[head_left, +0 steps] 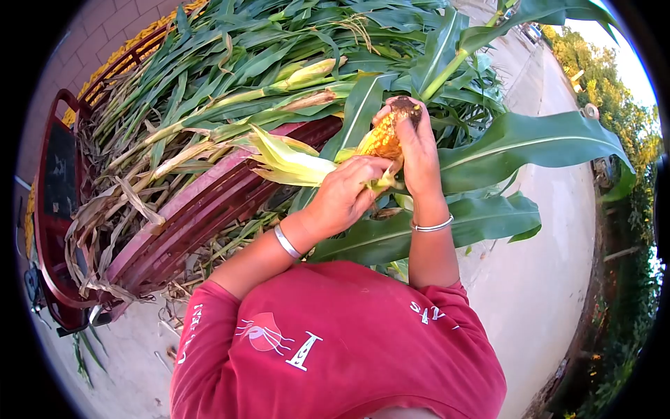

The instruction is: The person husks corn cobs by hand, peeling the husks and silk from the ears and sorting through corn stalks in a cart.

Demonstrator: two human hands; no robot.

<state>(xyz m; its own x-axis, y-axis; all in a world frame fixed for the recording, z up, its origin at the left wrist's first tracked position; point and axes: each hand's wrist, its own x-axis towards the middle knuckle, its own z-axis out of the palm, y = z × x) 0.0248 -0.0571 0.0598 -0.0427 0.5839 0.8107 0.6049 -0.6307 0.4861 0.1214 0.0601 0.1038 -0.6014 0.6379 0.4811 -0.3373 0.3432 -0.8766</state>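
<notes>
A yellow ear of corn (381, 138) is between my two hands, its kernels bare on one side and its tip dark brown. My right hand (421, 155) wraps around the upper part of the ear, thumb near the dark tip. Lower down, the fingers of my left hand (350, 187) are closed on the pale husk (296, 162), which is peeled back and spreads out to the left. A green corn stalk (444, 75) with long broad leaves (530, 148) stands behind and beside the ear. My fingers hide part of the ear's base.
A red metal cart (185, 220) on the left is heaped with cut corn stalks (230, 98), green and dry. Yellow corn cobs (115, 64) lie along a brick wall (98, 31) behind it. Concrete ground (534, 258) runs right towards bushes (614, 272).
</notes>
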